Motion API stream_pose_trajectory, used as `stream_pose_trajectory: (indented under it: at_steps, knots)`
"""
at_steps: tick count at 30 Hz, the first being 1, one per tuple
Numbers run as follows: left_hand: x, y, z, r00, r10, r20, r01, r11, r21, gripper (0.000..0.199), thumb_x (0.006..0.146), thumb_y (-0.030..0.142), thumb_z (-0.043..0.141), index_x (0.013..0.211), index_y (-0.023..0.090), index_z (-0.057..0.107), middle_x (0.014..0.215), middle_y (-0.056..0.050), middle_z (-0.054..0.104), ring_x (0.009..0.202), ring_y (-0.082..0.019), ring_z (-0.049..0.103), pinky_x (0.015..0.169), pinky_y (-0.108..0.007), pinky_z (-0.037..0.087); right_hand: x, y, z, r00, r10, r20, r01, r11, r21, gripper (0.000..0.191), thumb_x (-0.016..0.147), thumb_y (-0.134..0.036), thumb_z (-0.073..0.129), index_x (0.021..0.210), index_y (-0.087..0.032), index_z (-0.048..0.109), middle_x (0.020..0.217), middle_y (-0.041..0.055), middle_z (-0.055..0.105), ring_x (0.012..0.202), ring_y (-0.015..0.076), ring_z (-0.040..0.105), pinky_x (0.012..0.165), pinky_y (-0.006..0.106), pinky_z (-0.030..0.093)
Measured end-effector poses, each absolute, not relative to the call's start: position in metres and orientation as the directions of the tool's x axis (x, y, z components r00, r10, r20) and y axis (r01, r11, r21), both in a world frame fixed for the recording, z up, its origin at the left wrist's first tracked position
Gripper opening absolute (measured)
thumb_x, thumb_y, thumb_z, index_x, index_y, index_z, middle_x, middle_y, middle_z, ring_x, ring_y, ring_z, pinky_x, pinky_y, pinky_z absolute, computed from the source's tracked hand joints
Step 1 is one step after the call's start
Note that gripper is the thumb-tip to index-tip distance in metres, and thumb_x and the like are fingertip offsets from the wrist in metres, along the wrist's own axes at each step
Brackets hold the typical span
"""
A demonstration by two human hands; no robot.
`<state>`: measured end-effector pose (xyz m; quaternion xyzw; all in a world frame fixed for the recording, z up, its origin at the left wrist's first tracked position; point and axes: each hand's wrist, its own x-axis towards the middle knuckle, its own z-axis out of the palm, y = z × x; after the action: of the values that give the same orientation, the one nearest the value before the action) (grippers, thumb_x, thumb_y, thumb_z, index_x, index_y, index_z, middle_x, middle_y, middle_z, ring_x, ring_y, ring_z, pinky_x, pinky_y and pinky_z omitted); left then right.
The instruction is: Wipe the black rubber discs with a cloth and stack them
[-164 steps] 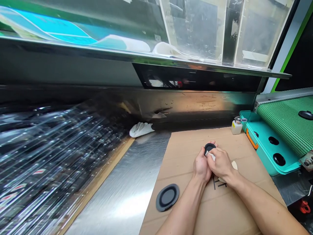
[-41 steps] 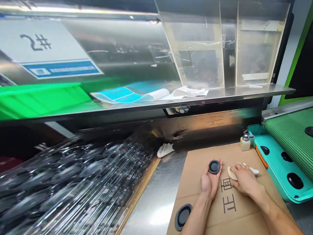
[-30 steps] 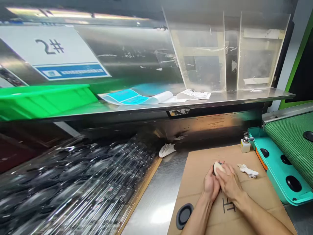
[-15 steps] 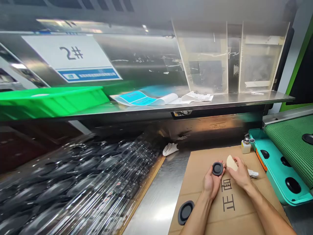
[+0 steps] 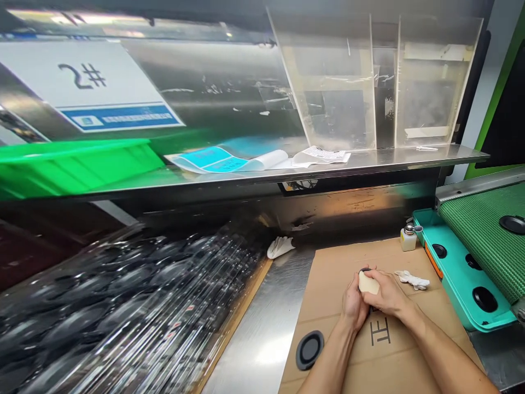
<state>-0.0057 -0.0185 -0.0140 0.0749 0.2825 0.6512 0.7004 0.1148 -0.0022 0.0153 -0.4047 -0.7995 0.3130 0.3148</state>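
Note:
My left hand point(image 5: 353, 302) holds a small black round part point(image 5: 362, 270), mostly hidden behind a cream-coloured pad. My right hand point(image 5: 389, 295) grips the cream pad point(image 5: 368, 283) and presses it over the black part. Both hands meet above a brown cardboard sheet point(image 5: 340, 268) marked with black characters. Another black round part point(image 5: 309, 350) lies on the cardboard, left of my left forearm. A crumpled white cloth point(image 5: 413, 280) rests to the right of my right hand.
A teal tray point(image 5: 461, 306) with several black round parts stands at right, beside a green conveyor belt point(image 5: 488, 213). A small bottle point(image 5: 408, 239) is at the back. Clear trays of black parts point(image 5: 135, 295) fill the left. A shelf point(image 5: 369, 158) crosses above, holding a green bin point(image 5: 77, 164).
My right hand has moved left with the cream pad, which now covers most of the black part in my left hand. The white cloth shows more fully. The view has shifted slightly.

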Motion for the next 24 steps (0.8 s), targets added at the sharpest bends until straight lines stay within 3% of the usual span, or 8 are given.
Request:
stream_pose_trajectory:
  at_steps: [4,9,14,19,24]
  knots:
    - [-0.011,-0.018,-0.015,0.006,0.941,-0.337,-0.88,0.165,0.445,0.039,0.097,0.035,0.049,0.13,0.016,0.059,0.126,-0.016,0.068,0.115,-0.028,0.066,0.105,-0.048,0.049,0.122,-0.004,0.018,-0.573,0.805,0.153,0.499,0.491,-0.714,0.046,0.075,-0.032,0.068,0.121,-0.029,0.068,0.089,0.0,0.072,0.076,0.0178,0.064,0.064,0.024,0.044]
    - [-0.01,-0.014,-0.017,-0.104,0.951,-0.291,-0.859,0.062,0.508,0.033,0.099,0.027,0.047,0.125,0.013,0.062,0.118,-0.016,0.071,0.11,-0.024,0.068,0.103,-0.043,0.051,0.141,0.004,0.022,-0.433,0.893,0.12,0.669,0.407,-0.622,0.052,0.082,-0.04,0.064,0.133,-0.032,0.063,0.094,0.0024,0.076,0.081,0.0213,0.068,0.071,0.027,0.046]
    - [-0.008,-0.015,-0.017,-0.086,0.958,-0.273,-0.841,0.078,0.536,0.029,0.098,0.026,0.05,0.117,0.011,0.065,0.114,-0.017,0.072,0.11,-0.025,0.068,0.102,-0.043,0.052,0.147,0.003,0.022,-0.469,0.877,0.103,0.672,0.43,-0.603,0.052,0.078,-0.039,0.067,0.13,-0.031,0.066,0.106,0.0027,0.076,0.091,0.0229,0.07,0.078,0.027,0.048]
    - [-0.008,-0.017,-0.015,-0.052,0.969,-0.24,-0.822,0.095,0.561,0.027,0.097,0.03,0.053,0.11,0.01,0.066,0.115,-0.018,0.071,0.111,-0.026,0.067,0.101,-0.044,0.053,0.147,0.004,0.017,-0.506,0.857,0.099,0.615,0.439,-0.655,0.052,0.074,-0.038,0.072,0.126,-0.034,0.069,0.103,0.0003,0.076,0.09,0.0228,0.07,0.079,0.028,0.049]
    - [-0.015,-0.015,-0.012,-0.081,0.946,-0.315,-0.84,0.105,0.532,0.025,0.098,0.027,0.049,0.11,0.01,0.064,0.12,-0.019,0.069,0.112,-0.027,0.067,0.095,-0.044,0.056,0.158,0.019,0.011,-0.285,0.943,0.174,0.686,0.327,-0.65,0.054,0.083,-0.039,0.064,0.136,-0.029,0.061,0.117,0.0058,0.073,0.103,0.0254,0.069,0.09,0.034,0.05]
